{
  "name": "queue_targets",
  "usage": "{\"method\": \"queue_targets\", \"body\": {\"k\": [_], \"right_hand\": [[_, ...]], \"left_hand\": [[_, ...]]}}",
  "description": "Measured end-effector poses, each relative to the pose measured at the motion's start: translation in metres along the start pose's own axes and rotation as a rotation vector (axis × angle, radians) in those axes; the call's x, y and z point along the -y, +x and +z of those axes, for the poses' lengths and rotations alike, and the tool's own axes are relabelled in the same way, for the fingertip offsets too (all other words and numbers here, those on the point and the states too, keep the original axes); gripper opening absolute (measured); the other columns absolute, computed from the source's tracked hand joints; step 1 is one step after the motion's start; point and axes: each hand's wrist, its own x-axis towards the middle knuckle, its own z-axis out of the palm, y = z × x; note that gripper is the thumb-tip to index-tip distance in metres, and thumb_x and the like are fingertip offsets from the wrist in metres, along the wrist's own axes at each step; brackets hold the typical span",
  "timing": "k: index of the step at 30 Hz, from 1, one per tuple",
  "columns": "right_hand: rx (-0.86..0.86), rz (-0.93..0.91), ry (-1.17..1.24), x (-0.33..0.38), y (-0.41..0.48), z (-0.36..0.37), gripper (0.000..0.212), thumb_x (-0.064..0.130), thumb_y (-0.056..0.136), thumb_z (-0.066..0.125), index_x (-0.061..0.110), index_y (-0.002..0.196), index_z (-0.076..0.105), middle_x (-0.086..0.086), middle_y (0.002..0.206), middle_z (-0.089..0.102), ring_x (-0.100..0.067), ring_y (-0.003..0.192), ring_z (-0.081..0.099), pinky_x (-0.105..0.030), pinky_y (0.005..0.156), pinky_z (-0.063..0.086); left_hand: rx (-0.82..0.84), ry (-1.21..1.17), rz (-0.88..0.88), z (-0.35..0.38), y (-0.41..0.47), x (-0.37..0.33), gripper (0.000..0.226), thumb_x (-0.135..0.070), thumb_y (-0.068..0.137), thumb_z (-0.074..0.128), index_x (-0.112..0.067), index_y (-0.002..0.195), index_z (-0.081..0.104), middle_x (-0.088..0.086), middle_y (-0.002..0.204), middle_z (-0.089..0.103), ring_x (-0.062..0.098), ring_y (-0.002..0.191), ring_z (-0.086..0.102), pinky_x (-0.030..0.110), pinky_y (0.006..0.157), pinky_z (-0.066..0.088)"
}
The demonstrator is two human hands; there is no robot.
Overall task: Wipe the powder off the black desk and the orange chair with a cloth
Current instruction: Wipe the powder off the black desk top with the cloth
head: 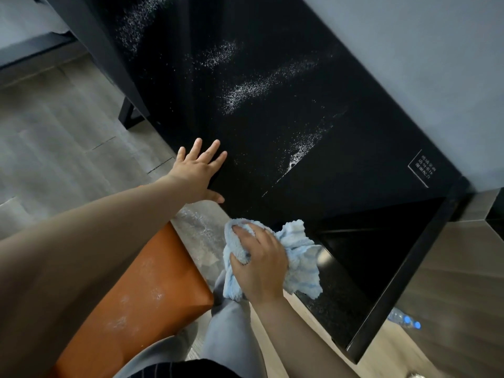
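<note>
Cloth (pixel 300 248) fluffy, crumpled, gripped by right hand (pixel 259 266) | left hand (pixel 197 173) spread flat on glossy black desk (pixel 253 151)

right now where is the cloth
In the head view, the blue cloth is bunched in the right hand, lower centre, at the edge of the black desk, right of the orange chair.

The black desk (pixel 272 126) top is open. The left hand (pixel 200 170) covers its near-left edge; a wall (pixel 409 50) closes the right.

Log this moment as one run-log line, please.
left hand: flat on black desk edge | right hand: grips blue cloth at desk front edge | powder: patches on desk, smudges on orange chair
</note>
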Motion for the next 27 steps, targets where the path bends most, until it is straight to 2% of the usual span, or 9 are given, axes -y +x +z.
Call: {"method": "queue_targets", "body": {"k": [4, 9, 13, 16, 19, 24, 27], "right_hand": [[-0.029, -0.025, 0.058, 0.01, -0.006, -0.002, 0.049, 0.031, 0.07, 0.076, 0.027, 0.118, 0.066, 0.003, 0.117, 0.067, -0.016, 0.106, 0.063, -0.032, 0.087, 0.054], [-0.086, 0.114, 0.249, 0.02, 0.003, -0.02, 0.047, 0.039, 0.076, 0.06, 0.026, 0.12, 0.067, 0.002, 0.119, 0.066, -0.017, 0.112, 0.061, -0.035, 0.09, 0.053], [-0.23, 0.198, 0.325, 0.012, 0.025, -0.043, 0.05, 0.041, 0.074, 0.058, 0.021, 0.119, 0.069, -0.001, 0.119, 0.066, -0.016, 0.109, 0.062, -0.026, 0.089, 0.048], [-0.307, 0.239, 0.367, -0.001, 0.046, -0.064, 0.052, 0.041, 0.075, 0.059, 0.018, 0.12, 0.068, -0.006, 0.124, 0.064, -0.021, 0.113, 0.062, -0.04, 0.092, 0.053], [-0.391, 0.256, 0.352, -0.02, 0.073, -0.087, 0.049, 0.034, 0.075, 0.066, 0.017, 0.121, 0.068, -0.006, 0.125, 0.063, -0.023, 0.114, 0.061, -0.045, 0.091, 0.053], [-0.491, 0.26, 0.305, -0.061, 0.123, -0.123, 0.046, 0.026, 0.076, 0.069, 0.016, 0.121, 0.067, -0.006, 0.124, 0.064, -0.022, 0.114, 0.061, -0.034, 0.096, 0.048], [-0.502, 0.281, 0.288, -0.093, 0.155, -0.141, 0.045, 0.018, 0.079, 0.073, 0.018, 0.123, 0.066, -0.003, 0.126, 0.062, -0.021, 0.117, 0.058, -0.034, 0.099, 0.046]], "left_hand": [[-0.002, 0.005, 0.008, -0.001, -0.001, 0.0, 0.109, -0.066, 0.078, 0.061, -0.027, 0.152, -0.01, 0.0, 0.159, -0.023, 0.035, 0.145, -0.02, 0.056, 0.117, 0.0], [0.001, -0.002, 0.018, -0.007, -0.004, 0.001, 0.106, -0.062, 0.08, 0.062, -0.027, 0.153, -0.006, -0.001, 0.16, -0.019, 0.034, 0.146, -0.016, 0.055, 0.117, 0.003], [0.033, -0.004, 0.025, -0.016, -0.006, 0.002, 0.098, -0.057, 0.084, 0.06, -0.027, 0.153, -0.002, -0.001, 0.16, -0.016, 0.033, 0.147, -0.013, 0.052, 0.118, 0.007], [0.091, -0.032, -0.012, -0.029, -0.004, -0.005, 0.09, -0.06, 0.087, 0.054, -0.026, 0.154, 0.004, 0.0, 0.161, -0.011, 0.034, 0.147, -0.007, 0.051, 0.118, 0.014], [0.084, -0.064, -0.021, -0.042, 0.0, -0.018, 0.083, -0.061, 0.09, 0.047, -0.022, 0.154, 0.01, 0.002, 0.162, -0.001, 0.033, 0.148, 0.003, 0.049, 0.118, 0.02], [-0.008, -0.092, 0.05, -0.061, 0.017, -0.038, 0.08, -0.056, 0.091, 0.05, -0.019, 0.153, 0.015, 0.005, 0.161, 0.012, 0.03, 0.148, 0.009, 0.045, 0.118, 0.021], [-0.028, -0.108, 0.072, -0.076, 0.036, -0.053, 0.079, -0.054, 0.092, 0.05, -0.018, 0.153, 0.015, 0.004, 0.16, 0.014, 0.027, 0.148, 0.01, 0.042, 0.119, 0.02]]}}
